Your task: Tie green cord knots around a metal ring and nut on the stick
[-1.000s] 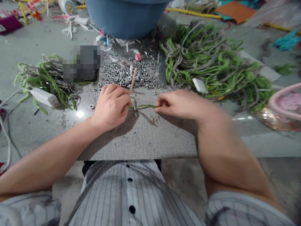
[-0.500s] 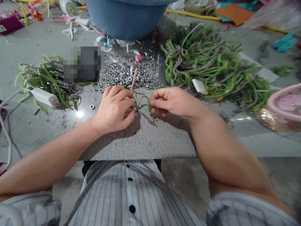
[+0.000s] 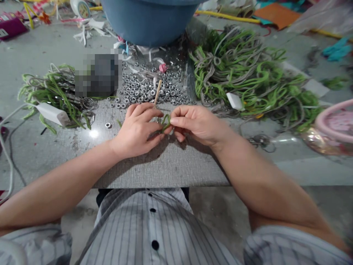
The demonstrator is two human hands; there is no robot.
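Over the grey textured board, my right hand [image 3: 197, 123] pinches a green cord [image 3: 166, 119] between thumb and forefinger. My left hand [image 3: 140, 127] is closed at the other side of the cord, its fingertips close to those of the right. A thin wooden stick [image 3: 158, 92] slants up from behind the left fingers; whether they grip it is hidden. A short green cord end shows to the left of that hand. Just beyond the hands lies a spread of small metal rings [image 3: 138, 92], with one loose ring [image 3: 108, 125] nearer to me.
A heap of green and grey cords [image 3: 248, 73] lies at the right, a smaller bundle with metal clasps [image 3: 49, 88] at the left. Behind the rings stands a blue basin [image 3: 150, 22]. A white charger [image 3: 53, 113] with its cable lies left; a pink-rimmed object [image 3: 336, 119] sits right.
My right hand has moved left, close to my left hand, and the green cord loop between them has become smaller. My left hand has shifted slightly right.
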